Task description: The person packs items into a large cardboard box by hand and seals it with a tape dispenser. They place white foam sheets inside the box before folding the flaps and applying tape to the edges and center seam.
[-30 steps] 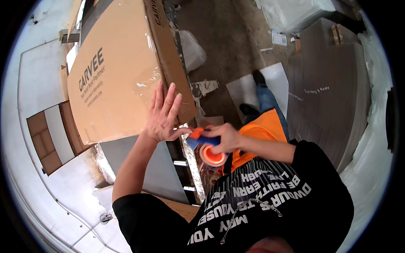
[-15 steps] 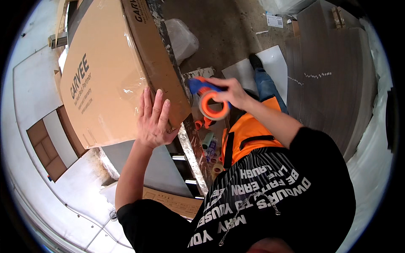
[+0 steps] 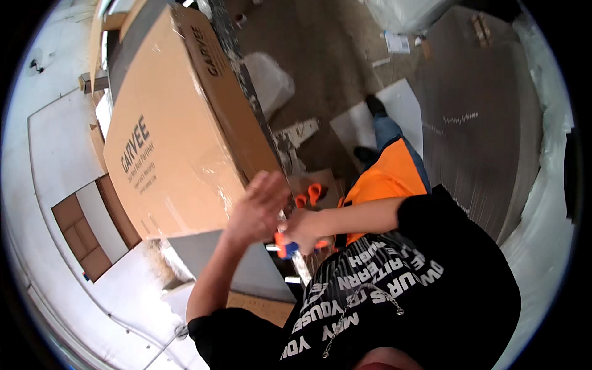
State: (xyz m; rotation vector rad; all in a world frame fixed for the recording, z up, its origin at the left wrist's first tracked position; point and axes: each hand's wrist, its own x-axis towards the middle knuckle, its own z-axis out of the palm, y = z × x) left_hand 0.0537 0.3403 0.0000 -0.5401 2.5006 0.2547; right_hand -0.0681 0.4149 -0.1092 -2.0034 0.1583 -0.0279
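A large brown cardboard box (image 3: 179,160) lies on a worktable to my left, with shiny clear tape along its near long edge. My left hand (image 3: 259,209) is at the box's near corner, fingers stretched out and a little blurred; I cannot tell whether it touches the cardboard. Close beside it, my right hand (image 3: 301,230) is closed round a blue and orange tape dispenser (image 3: 287,246). Most of the dispenser is hidden by that hand, and it sits just off the box's corner.
Orange tape dispensers (image 3: 314,193) lie below the table edge. A stack of dark flat sheets (image 3: 481,123) rises at the right. A white sheet (image 3: 404,111) lies on the floor by my feet. Plastic-wrapped bundles (image 3: 269,83) stand beyond the table.
My right hand has brought the tape dispenser left and toward me, to the box's near corner. My left hand has shifted right, from the box's top to that corner.
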